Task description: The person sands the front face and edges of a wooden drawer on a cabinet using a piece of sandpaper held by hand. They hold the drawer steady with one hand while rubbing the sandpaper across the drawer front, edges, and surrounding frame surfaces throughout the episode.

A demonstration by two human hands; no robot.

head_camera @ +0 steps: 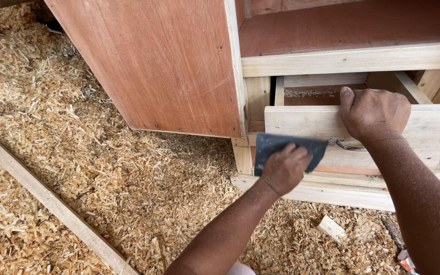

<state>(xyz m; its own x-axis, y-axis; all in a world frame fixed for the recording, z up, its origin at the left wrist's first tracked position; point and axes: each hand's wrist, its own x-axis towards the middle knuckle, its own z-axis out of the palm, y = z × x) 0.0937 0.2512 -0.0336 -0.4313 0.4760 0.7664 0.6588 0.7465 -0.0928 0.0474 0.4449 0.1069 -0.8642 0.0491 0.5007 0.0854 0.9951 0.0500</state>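
Left hand presses a dark sanding sheet flat against the pale drawer front; my right hand curls over its top edge. Sanding looks underway; next stroke needs steady bracing.

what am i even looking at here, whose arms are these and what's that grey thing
This is one picture from a camera worn on a person's head, looking down at their own two bare hands. There is no machine here. The left hand presses a grey-blue sheet, which looks like sandpaper, flat against the pale front of a wooden drawer. The right hand grips the top edge of that drawer front, just above a metal handle. The drawer sits pulled partly out of a reddish-brown wooden cabinet. The floor around it is covered in wood shavings, with a long wooden strip lying across them on the left and a small offcut of wood near the cabinet.
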